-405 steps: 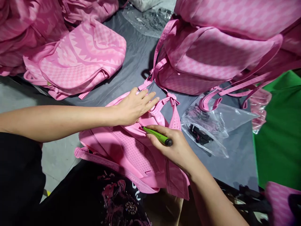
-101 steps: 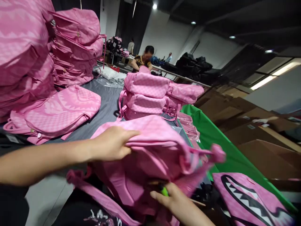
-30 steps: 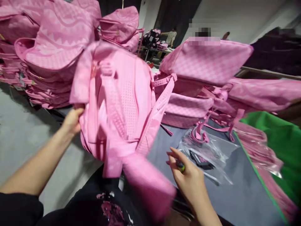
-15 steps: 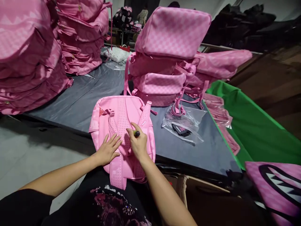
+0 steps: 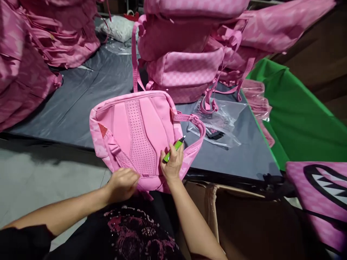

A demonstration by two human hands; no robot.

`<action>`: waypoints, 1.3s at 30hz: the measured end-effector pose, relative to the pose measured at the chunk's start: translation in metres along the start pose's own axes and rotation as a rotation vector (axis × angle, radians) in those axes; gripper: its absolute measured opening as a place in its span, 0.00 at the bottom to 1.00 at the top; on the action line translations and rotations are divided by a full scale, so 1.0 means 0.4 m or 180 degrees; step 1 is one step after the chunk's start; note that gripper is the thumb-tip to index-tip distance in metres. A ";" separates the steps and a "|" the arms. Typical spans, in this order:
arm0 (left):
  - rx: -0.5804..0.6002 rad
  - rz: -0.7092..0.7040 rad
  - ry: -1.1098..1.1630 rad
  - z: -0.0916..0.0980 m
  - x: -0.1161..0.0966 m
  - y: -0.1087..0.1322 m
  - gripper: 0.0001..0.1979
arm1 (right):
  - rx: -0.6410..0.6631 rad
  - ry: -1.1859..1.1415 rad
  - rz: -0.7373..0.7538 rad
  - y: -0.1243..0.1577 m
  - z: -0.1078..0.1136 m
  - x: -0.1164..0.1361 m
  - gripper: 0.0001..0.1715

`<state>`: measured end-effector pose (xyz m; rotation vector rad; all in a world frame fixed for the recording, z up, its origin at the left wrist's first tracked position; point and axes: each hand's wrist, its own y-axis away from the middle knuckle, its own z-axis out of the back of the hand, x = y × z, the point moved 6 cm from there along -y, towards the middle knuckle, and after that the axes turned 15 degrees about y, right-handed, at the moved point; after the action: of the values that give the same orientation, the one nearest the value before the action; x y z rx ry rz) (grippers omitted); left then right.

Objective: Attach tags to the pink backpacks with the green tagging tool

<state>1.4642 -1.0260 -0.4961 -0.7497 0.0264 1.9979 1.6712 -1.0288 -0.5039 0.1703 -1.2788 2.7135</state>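
Note:
A pink backpack [image 5: 162,122] lies on the table's near edge with its back panel up, a dotted mesh strip down the middle. My left hand [image 5: 123,183] is closed at the lower left of the bag, around the end of the left shoulder strap [image 5: 119,153]; its fingertips are hidden. In my right hand [image 5: 172,164] is a green marker pen [image 5: 173,151], its dark collar and pale tip pointing up and right. That hand rests against the bag's lower right. The right shoulder strap [image 5: 199,131] loops out over the table beside it.
Stacked pink backpacks stand behind the bag [image 5: 189,68] and at the left [image 5: 29,68]. A clear plastic bag [image 5: 227,126] with black items lies on the dark table [image 5: 81,108]. Green cloth [image 5: 306,119] hangs at the right; an open cardboard box [image 5: 214,206] sits below.
Both shoulder straps have moved outward, baring the back panel. My left hand went from flat to closed, lower down. My right hand moved right and down with the marker pen. The view tilted down.

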 end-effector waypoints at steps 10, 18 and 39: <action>-0.0488 0.0434 -0.0744 0.040 0.080 -0.436 0.09 | 0.0080 -0.0403 -0.0216 0.006 -0.033 -0.021 0.35; 0.0819 -0.0567 -0.0381 0.018 0.039 -0.528 0.09 | 0.0042 -0.0902 -0.0901 0.029 -0.039 -0.062 0.23; 0.1307 -0.0540 -0.0998 0.111 0.159 -0.629 0.25 | 0.0038 -0.2125 -0.1900 -0.039 -0.091 -0.136 0.24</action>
<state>1.6210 -0.8279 -0.4224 -0.1681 0.1769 1.8442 1.7258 -0.9948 -0.5238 1.3100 -1.0805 2.1894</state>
